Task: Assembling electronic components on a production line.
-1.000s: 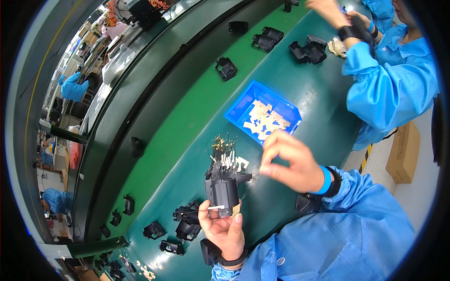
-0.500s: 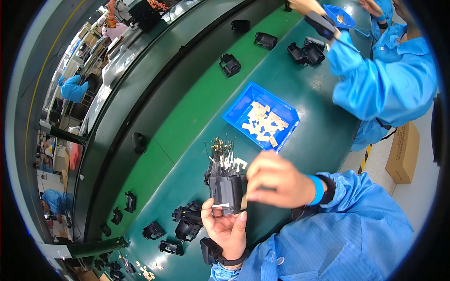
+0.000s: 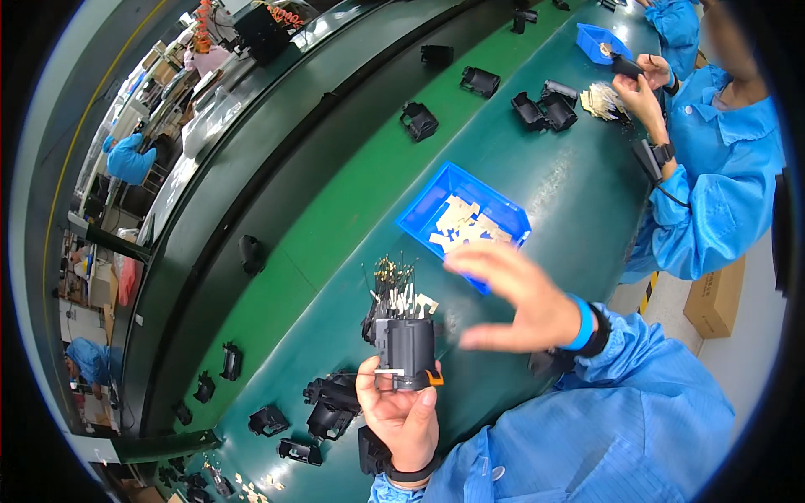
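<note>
My left hand (image 3: 401, 426) grips a black plastic housing (image 3: 411, 345) from below, holding it over the bench. A thin cable with a white end (image 3: 389, 371) lies across the lower part of that housing. At its lower right corner shows a small orange piece (image 3: 434, 378). My right hand (image 3: 524, 303) is off the housing, fingers spread and holding nothing, near the front edge of a blue bin (image 3: 513, 208). Tan and white flat pieces (image 3: 464, 220) lie in the bin. Just beyond the housing sits a bundle of thin black cables with white and brass ends (image 3: 394, 289).
Several black housings (image 3: 331, 404) lie on the green bench to my left, others (image 3: 418, 121) along the green strip further off. At the upper right a co-worker (image 3: 713, 168) in blue handles a dark part beside a smaller blue bin (image 3: 597, 44). A cardboard box (image 3: 713, 300) stands on the floor.
My right hand has left the housing's right edge, where it pinched a tan piece, and opened toward the bin. The orange piece now shows. The co-worker's arms have come back toward their body.
</note>
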A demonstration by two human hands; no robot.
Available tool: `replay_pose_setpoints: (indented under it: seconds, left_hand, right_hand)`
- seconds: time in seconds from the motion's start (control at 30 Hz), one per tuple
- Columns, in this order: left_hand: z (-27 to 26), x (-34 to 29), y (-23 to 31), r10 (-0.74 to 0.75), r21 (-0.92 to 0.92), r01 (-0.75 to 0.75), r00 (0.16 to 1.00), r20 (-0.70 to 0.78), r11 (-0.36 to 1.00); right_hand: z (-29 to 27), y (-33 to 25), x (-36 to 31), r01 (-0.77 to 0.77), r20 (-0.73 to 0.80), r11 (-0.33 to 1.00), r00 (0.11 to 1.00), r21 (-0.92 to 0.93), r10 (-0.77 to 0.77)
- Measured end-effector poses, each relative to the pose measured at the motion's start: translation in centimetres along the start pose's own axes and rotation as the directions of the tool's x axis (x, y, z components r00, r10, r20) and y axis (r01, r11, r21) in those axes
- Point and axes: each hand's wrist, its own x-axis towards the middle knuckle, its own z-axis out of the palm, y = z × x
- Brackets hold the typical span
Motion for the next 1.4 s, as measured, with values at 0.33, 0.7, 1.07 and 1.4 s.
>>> replay_pose_setpoints:
  seconds: [0.33, 0.7, 1.07, 1.4]
  left_hand:
    - [0.0, -0.5, -0.2, 0.000, -0.004, 0.001, 0.997, 0.079, 1.000]
    - [1.3, -0.6, 0.4, -0.141, -0.100, 0.140, 0.990, 0.000, 0.985]
    - [-1.3, 4.0, 10.6, -0.124, 0.224, 0.150, 0.984, -0.128, 0.963]
    - [-3.9, 25.0, 3.9, -0.398, 0.614, 0.398, 0.906, -0.145, 0.682]
  right_hand:
    - [6.4, -2.3, -1.3, -0.293, 0.220, 0.632, 0.956, 0.718, 0.193]
    - [7.6, -0.9, -1.1, -0.177, 0.010, 0.627, 0.965, 0.759, 0.261]
    - [6.1, 1.5, -2.2, 0.007, 0.223, 0.796, 0.958, 0.605, -0.178]
    - [8.7, 2.8, -4.1, -0.305, 0.614, 0.654, 0.725, 0.692, -0.312]
